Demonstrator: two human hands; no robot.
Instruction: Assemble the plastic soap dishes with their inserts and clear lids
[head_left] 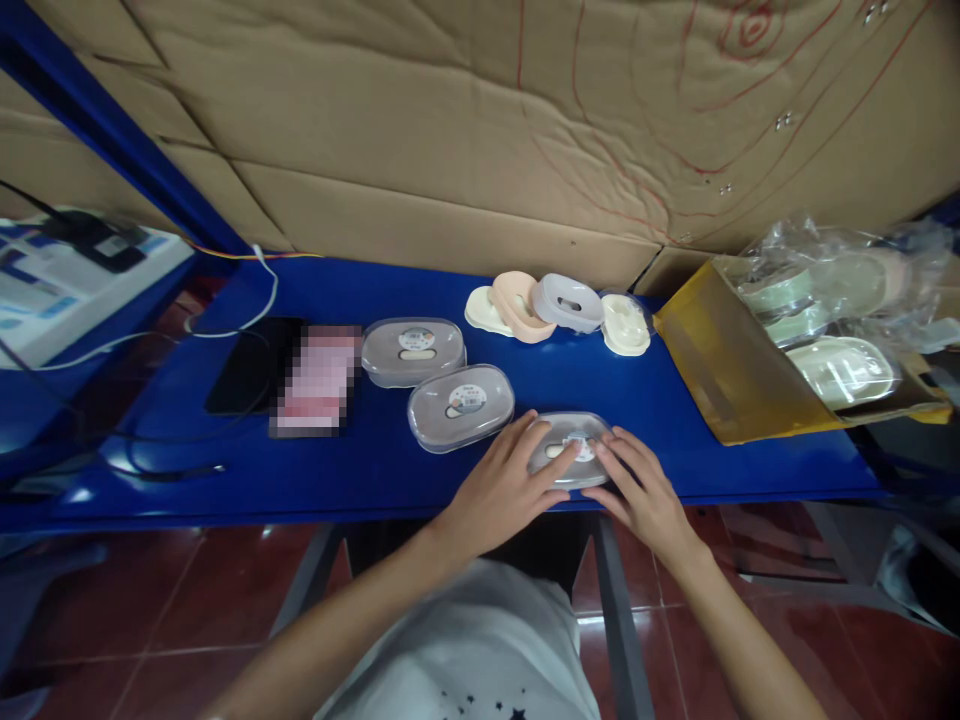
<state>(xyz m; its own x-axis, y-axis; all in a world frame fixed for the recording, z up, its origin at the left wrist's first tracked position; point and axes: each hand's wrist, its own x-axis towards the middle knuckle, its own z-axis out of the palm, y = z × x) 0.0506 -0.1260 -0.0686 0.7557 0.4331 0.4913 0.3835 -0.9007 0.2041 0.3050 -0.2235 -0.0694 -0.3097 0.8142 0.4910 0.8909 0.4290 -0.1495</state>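
Note:
At the table's front edge lies an oval grey soap box [551, 466] with a clear lid and a round label. My left hand [510, 470] grips its left side, one finger resting on the label and the thumb at the near edge. From the right, my right hand [645, 490] holds the other end, fingertips on the lid by the label, thumb low at the near edge. Just left of my hands sits a labelled soap box [442, 415], with another labelled soap box [409, 365] behind it.
Soap box parts stand at the back: a peach tray [517, 300], a grey tray [568, 303] and cream pieces [625, 325]. On the right, a yellow-edged carton [709, 355] contains bagged soap boxes [840, 370]. A phone with a blurred screen [319, 380] and cables [274, 290] lie left.

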